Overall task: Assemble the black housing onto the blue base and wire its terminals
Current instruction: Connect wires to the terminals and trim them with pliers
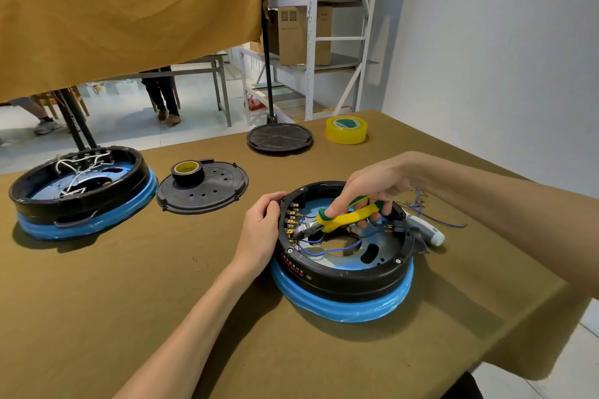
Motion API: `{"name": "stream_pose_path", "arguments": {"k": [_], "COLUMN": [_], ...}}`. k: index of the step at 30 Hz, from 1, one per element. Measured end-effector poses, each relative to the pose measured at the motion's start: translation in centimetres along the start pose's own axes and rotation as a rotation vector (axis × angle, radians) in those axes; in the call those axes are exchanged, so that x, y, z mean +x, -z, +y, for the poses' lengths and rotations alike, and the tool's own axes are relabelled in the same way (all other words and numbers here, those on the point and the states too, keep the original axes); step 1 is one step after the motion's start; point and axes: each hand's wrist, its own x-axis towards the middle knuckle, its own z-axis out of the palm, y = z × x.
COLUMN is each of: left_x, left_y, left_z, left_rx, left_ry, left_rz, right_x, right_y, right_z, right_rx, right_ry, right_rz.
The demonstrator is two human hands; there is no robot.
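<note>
The black housing [340, 272] is a shallow open ring seated on the blue base [343, 308], whose rim bulges out below it all round. Inside, the floor is pale blue with dark cut-outs; a row of brass terminals [291, 220] lines the left inner wall, and thin blue wires [324, 251] loop across the floor from them. Red markings run along the outer wall at front left.

The pair sits near the table's [162, 317] right edge, about midway between front and back. The left hand [262, 230] rests against the housing's left outer wall, fingers curled over the rim and gripping it. The right hand [366, 194] reaches in from above the far rim and is closed round the yellow-and-green handles of pliers [343, 220], whose dark nose points down-left toward the terminals; whether it touches one cannot be told.

Just beside the housing on the right lies a white-and-grey tool [428, 230], partly hidden behind the rim, with loose blue wires [431, 214] beyond it toward the right edge. The table's front right corner drops away close to the base. To the left a wide bare stretch of cloth separates it from a black lid [210, 194] carrying a roll of black tape [188, 173], and from a second housing [77, 185] at the left edge. Near the back edge sit a round black stand foot [280, 139] and a roll of yellow tape [346, 130]
</note>
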Motion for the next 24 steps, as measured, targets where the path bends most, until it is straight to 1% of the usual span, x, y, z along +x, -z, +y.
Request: {"name": "stream_pose_path", "arguments": {"k": [10, 14, 24], "left_x": [0.17, 0.12, 0.13], "left_y": [-0.13, -0.10, -0.15], "left_z": [-0.09, 0.01, 0.19], "left_rx": [0.025, 0.025, 0.017], "left_ry": [-0.004, -0.001, 0.003], "left_rz": [-0.020, -0.019, -0.010], "right_x": [0.19, 0.16, 0.48], "right_y": [-0.66, -0.71, 0.07], "right_z": [0.88, 0.88, 0.17], "right_rx": [0.027, 0.015, -0.044], "right_ry": [0.070, 0.071, -0.010], "right_rz": [0.077, 0.059, -0.054]}}
